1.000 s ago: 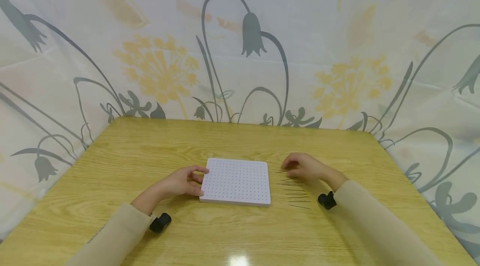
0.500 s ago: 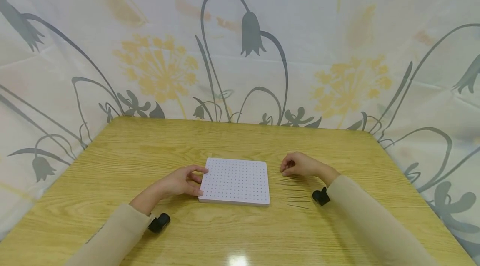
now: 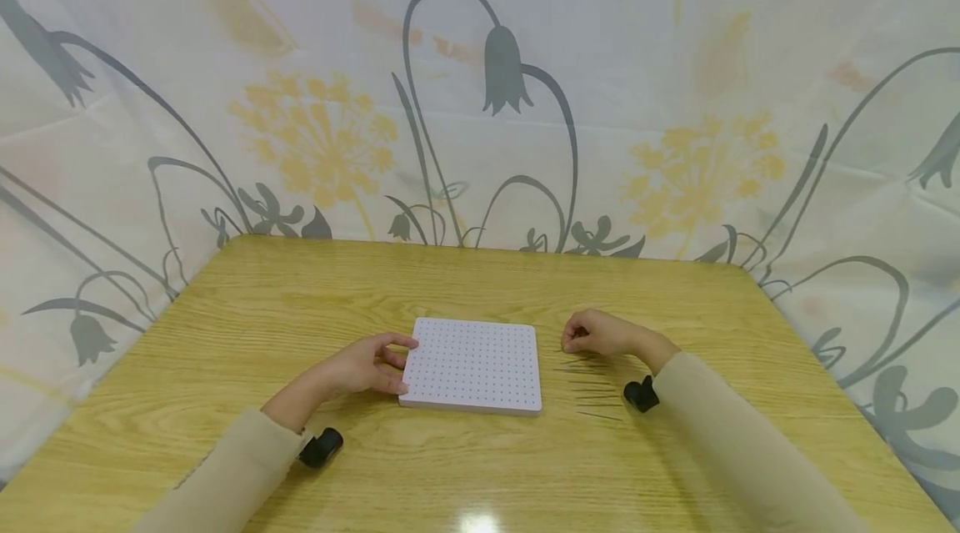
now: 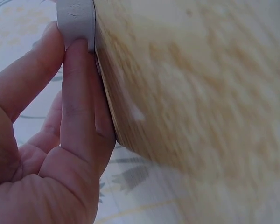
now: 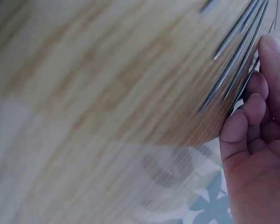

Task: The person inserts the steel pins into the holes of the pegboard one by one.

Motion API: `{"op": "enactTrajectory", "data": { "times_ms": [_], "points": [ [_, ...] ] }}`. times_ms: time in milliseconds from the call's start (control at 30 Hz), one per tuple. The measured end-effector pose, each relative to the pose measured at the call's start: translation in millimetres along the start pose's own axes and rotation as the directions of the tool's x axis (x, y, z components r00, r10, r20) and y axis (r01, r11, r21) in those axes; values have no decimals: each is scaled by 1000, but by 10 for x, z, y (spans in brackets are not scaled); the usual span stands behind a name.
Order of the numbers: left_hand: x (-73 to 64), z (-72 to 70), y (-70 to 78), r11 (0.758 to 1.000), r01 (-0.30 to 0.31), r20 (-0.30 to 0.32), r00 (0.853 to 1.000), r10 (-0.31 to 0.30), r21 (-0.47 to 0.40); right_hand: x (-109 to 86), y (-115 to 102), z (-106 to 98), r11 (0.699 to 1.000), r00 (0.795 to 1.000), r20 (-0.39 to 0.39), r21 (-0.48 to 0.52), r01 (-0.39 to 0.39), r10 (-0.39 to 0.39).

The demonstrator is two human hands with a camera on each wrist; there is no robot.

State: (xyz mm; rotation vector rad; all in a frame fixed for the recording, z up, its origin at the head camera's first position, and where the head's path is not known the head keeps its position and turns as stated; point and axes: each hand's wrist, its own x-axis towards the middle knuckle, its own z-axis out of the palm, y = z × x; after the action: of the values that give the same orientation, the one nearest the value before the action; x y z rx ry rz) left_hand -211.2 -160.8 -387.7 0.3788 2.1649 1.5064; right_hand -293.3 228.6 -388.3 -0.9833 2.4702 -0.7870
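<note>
A white square board (image 3: 472, 364) with a grid of small holes lies flat on the table. My left hand (image 3: 363, 364) touches its left edge, index finger and thumb spread apart there. In the left wrist view, fingertips (image 4: 77, 51) meet the side wall of the board (image 4: 76, 18). Right of the board, my right hand (image 3: 600, 333) pinches a thin metal rod (image 5: 244, 88) between thumb and fingers; most of it is hidden in the head view. Several similar rods (image 3: 595, 397) lie in a rough column just below that hand.
The wooden table (image 3: 450, 466) reaches back to a flower-patterned cloth (image 3: 480, 141). A small black wrist camera (image 3: 321, 447) hangs under the left sleeve, and another black camera (image 3: 641, 393) is under the right one, close to the rods.
My right hand has drawn its fingers together on a rod, and its wrist has shifted slightly left. My left hand and the board stay in place.
</note>
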Motion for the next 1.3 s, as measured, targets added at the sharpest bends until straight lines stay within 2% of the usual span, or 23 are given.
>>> {"op": "enactTrajectory", "data": {
  "times_ms": [167,400,700,867,1100,1300],
  "points": [
    [8,12,9,1000,0,-6,1000,0,11,-22,3,-19,1000,1000,5,-5,-24,24],
    [0,16,27,1000,8,-15,1000,-8,3,-55,-22,-12,999,999,-30,14,-40,40],
    [-14,12,27,999,28,-15,1000,-28,-22,-136,-70,41,1000,990,-141,17,23,-20],
    [-11,15,16,999,25,-8,1000,-25,-27,-174,-97,58,1000,977,-213,10,23,-20],
    [-13,14,14,1000,9,0,1000,-9,-20,-198,-192,87,995,956,-294,96,34,-4],
    [-2,13,4,1000,4,0,1000,-4,-11,-200,-292,105,979,947,-321,196,61,5]
  ]
}}
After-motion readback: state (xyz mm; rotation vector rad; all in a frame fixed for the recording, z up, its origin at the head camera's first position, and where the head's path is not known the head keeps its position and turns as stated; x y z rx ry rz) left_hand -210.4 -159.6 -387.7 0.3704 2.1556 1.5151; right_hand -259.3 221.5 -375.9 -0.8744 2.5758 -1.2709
